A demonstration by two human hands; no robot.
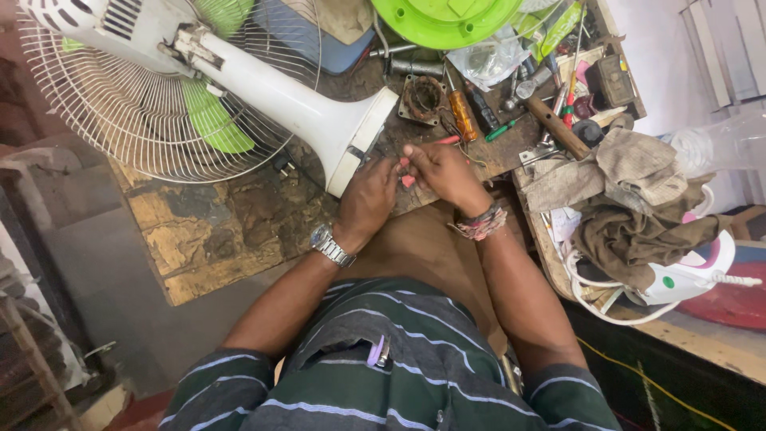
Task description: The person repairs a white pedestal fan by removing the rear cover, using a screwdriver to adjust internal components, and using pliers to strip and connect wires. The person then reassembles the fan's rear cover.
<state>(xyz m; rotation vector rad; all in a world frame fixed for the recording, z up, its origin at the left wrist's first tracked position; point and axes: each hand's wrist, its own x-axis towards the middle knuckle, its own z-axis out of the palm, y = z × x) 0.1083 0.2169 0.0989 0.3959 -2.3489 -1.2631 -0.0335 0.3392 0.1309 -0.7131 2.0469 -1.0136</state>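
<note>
Seen from above, over a striped green shirt: left hand [369, 195], with a metal wristwatch [332, 246] on its wrist, curled against the cut end of a white fan stem [315, 112], fingers pressed together around a small red piece [408, 180] held between both hands. Right hand [444, 172], a beaded bracelet [480, 224] on its wrist, just beside the left, fingertips pinching the same red piece; exactly what the piece is, too small to tell. Fan stem lying tilted across a dark, stained worktop [239, 207], its wire guard [120, 104] and green blades [211, 120] off to the upper left. Beyond the hands, a rusty round motor part [423, 97], an orange-handled screwdriver [461, 116], a hammer [550, 120] with a wooden handle, and a bright green round cover [447, 17] at the top edge. To the right, crumpled brown rags [638, 199] heaped over a white and pink iron [690, 275] with a white cord
</note>
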